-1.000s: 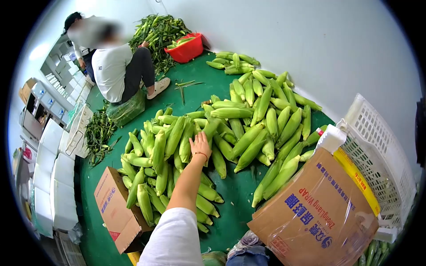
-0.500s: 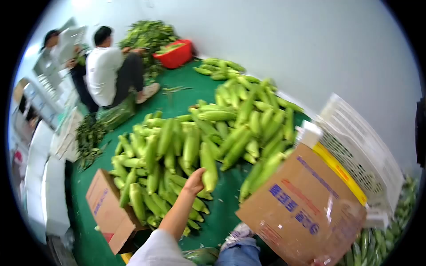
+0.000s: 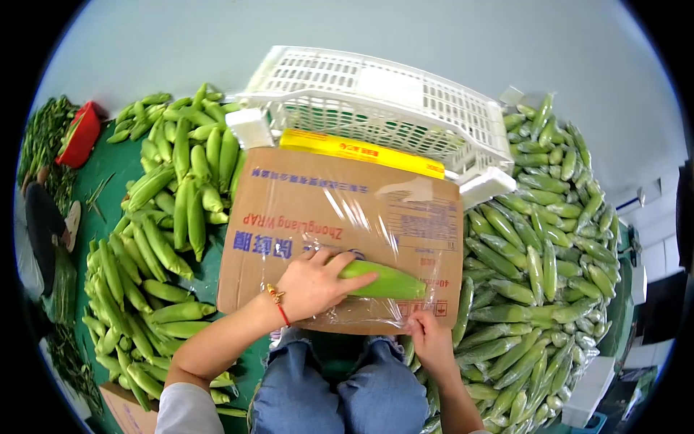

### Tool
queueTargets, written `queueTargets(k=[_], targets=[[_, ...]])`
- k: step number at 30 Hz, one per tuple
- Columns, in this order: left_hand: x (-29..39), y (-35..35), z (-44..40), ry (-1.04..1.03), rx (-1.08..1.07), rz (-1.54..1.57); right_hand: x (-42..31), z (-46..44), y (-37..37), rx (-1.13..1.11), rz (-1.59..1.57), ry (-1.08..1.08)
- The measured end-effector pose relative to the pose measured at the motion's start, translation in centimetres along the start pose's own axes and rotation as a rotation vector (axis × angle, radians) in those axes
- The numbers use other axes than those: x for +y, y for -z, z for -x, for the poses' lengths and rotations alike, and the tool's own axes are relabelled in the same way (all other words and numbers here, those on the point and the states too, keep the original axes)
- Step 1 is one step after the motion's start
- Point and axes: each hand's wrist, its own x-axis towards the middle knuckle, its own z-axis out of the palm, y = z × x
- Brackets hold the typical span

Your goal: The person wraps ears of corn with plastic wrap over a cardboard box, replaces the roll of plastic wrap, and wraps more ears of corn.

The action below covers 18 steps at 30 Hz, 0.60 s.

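Note:
An ear of corn (image 3: 387, 283) in its green husk lies across the cardboard box (image 3: 282, 195), on clear plastic film. My left hand (image 3: 314, 284) is closed over the left end of this ear, thumb along its near side. At the box's near edge, my right hand (image 3: 429, 334) pinches the clear film (image 3: 387, 315), just below the ear's right end. A yellow strip (image 3: 361, 150) runs along the far edge of the box, between white blocks.
Unwrapped corn (image 3: 155, 249) is heaped at the left and film-wrapped corn (image 3: 538, 289) at the right. Behind the box stands a white crate (image 3: 383, 87). A red basin (image 3: 81, 134) and a seated person's leg (image 3: 43, 224) are at the far left.
The view has swung right to the box. My left hand has moved from the corn heap onto the box with an ear. My right hand has come into view, holding film.

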Motion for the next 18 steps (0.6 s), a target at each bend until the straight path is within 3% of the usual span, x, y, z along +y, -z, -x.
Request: queueTargets(k=[2, 4, 6, 9, 12, 15, 18], targets=[[-0.6, -0.2, -0.8, 0.037, -0.075, 0.106, -0.9, -0.6, 1.6, 0.019, -0.714, -0.224], [-0.9, 0.3, -1.1, 0.015, -0.087, 0.139, -4.2, -3.8, 1.3, 0.174, -0.843, -0.03], [-1.4, -0.6, -1.0, -0.085, 0.035, 0.152, -4.8, -9.2, -0.9, 0.184, -0.16, 0.411], [-0.1, -0.6, 2.1, -0.096, 0.395, 0.101, -3.6, -11.4, -3.5, 0.169, 0.287, 0.517], [2.9, -1.5, 7.1, 0.363, 0.524, 0.152, -3.3, -12.0, -4.4, 0.305, 0.246, 0.512], [1.0, -1.7, 10.8, 0.326, 0.166, 0.018, -4.2, -12.7, -4.3, 0.276, 0.278, 0.398], [-1.5, 2.7, 8.7, 0.417, 0.305, 0.198, -3.9, -13.1, -4.3, 0.29, 0.252, 0.465]])
